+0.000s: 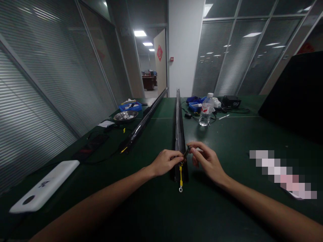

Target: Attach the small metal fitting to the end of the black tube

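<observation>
A long black channel strip (179, 134) with a greyish lining runs away from me along the table. My left hand (165, 162) is closed at its near end, thumb and forefinger pressed together on the lower end of a small dark narrow piece (187, 152). My right hand (208, 163), on the other side of the strip, pinches the upper end of the same piece between thumb and fingertips. What exactly the piece is cannot be made out. Below the fingers, a yellow wire lead (181, 174) ends in a metal ring terminal (180, 189) just past the strip's end.
A second black strip (145, 122) lies to the left. Beyond it stand a metal bowl (126, 116) and a blue tray (131, 107). A white device (45, 186) lies near left. On the right are a water bottle (205, 112), blue bins (194, 107) and cables.
</observation>
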A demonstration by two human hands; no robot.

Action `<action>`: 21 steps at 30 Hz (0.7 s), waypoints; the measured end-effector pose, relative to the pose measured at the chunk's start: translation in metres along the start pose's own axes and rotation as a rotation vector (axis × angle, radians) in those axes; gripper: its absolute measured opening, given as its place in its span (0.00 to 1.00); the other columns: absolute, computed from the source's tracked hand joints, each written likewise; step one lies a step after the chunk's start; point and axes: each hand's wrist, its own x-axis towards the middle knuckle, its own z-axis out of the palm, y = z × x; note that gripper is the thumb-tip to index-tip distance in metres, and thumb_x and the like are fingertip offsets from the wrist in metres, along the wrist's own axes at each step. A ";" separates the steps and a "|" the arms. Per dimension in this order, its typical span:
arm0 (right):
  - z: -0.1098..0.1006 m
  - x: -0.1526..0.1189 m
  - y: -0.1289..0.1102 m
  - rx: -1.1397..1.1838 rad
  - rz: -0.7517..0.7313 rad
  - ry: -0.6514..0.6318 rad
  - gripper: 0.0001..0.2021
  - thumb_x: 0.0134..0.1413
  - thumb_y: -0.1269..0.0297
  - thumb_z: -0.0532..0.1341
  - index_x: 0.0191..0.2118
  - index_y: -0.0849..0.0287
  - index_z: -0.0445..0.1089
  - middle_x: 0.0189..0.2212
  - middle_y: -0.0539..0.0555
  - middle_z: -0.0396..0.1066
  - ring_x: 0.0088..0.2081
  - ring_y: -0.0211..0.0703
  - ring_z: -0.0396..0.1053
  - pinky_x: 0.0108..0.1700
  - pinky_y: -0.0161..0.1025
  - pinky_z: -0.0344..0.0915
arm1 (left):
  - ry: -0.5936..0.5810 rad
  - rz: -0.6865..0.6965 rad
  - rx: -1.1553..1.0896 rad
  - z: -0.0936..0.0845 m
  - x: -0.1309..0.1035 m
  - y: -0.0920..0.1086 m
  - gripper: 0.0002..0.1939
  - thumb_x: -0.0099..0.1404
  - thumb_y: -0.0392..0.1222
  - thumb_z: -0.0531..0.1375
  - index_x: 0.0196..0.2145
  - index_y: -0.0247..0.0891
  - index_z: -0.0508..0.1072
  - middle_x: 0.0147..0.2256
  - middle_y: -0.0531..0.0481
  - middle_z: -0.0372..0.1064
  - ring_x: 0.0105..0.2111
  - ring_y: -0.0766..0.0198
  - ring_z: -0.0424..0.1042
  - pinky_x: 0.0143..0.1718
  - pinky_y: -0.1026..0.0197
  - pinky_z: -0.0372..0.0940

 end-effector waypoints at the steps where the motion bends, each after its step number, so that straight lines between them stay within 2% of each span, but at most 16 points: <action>1: 0.000 0.000 0.000 -0.005 0.002 0.004 0.16 0.69 0.52 0.62 0.52 0.57 0.73 0.27 0.48 0.68 0.24 0.38 0.67 0.24 0.34 0.65 | -0.003 -0.006 -0.003 0.000 0.000 0.000 0.15 0.76 0.46 0.56 0.42 0.35 0.79 0.34 0.51 0.74 0.32 0.65 0.70 0.33 0.67 0.60; 13: 0.001 -0.001 -0.004 -0.007 -0.002 -0.023 0.15 0.69 0.52 0.62 0.52 0.57 0.73 0.30 0.50 0.71 0.25 0.36 0.67 0.25 0.34 0.66 | 0.009 -0.013 -0.009 0.002 0.001 -0.001 0.15 0.76 0.47 0.57 0.44 0.35 0.80 0.38 0.48 0.77 0.34 0.63 0.72 0.35 0.66 0.63; 21: -0.001 -0.002 -0.002 -0.028 -0.002 -0.029 0.16 0.71 0.52 0.61 0.53 0.58 0.72 0.25 0.47 0.68 0.25 0.38 0.67 0.26 0.34 0.65 | 0.033 -0.002 0.013 0.002 0.000 -0.001 0.15 0.75 0.47 0.58 0.42 0.34 0.80 0.37 0.48 0.77 0.34 0.63 0.72 0.34 0.66 0.63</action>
